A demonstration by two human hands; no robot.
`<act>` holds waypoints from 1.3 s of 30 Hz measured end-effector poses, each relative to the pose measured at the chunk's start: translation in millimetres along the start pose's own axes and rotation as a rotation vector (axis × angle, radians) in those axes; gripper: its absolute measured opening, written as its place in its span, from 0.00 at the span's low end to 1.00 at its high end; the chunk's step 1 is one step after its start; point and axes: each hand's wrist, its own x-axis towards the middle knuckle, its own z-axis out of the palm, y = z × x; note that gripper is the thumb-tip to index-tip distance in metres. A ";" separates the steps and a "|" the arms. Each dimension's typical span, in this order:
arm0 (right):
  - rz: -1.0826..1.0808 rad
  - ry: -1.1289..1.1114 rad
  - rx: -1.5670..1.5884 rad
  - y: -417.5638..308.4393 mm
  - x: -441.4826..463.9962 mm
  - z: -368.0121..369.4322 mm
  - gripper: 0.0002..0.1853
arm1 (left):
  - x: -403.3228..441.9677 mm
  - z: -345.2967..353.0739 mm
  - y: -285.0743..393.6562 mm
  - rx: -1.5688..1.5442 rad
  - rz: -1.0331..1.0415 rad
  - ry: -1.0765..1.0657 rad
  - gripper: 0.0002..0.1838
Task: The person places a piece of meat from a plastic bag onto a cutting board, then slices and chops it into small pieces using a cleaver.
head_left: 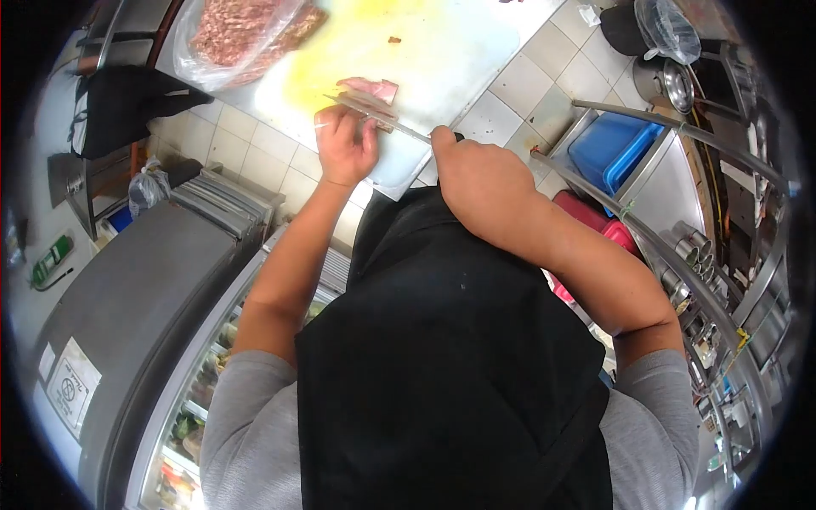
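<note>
My right hand (486,183) is closed around the handle of a knife (395,124), and its long blade points left across the board. A piece of pink raw meat (374,87) lies at the blade, partly hidden behind it. My left hand (347,146) has its fingers bent over the near side of the meat, close beside the blade, and grips it there. Beneath both is a white cutting board (442,51) with a yellow stain. At its far left rests a clear plastic bag (234,76) of ground meat (231,32).
To my left stands a grey-topped refrigerated counter (153,255) with food behind its glass. On the right are a metal rack rail (680,136), a blue tub (608,144), and several metal containers (693,246). A small scrap of meat (394,40) lies on the board.
</note>
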 end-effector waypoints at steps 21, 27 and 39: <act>0.008 0.027 0.041 -4.9 52.9 28.9 0.11 | 6.1 0.9 -0.2 0.014 -0.003 0.020 0.11; 0.039 -0.023 0.034 4.4 41.3 32.4 0.13 | -2.9 1.4 1.6 0.015 -0.046 0.001 0.11; 0.017 0.031 0.024 6.1 55.2 42.3 0.12 | -8.1 0.6 -1.5 -0.001 -0.041 0.038 0.11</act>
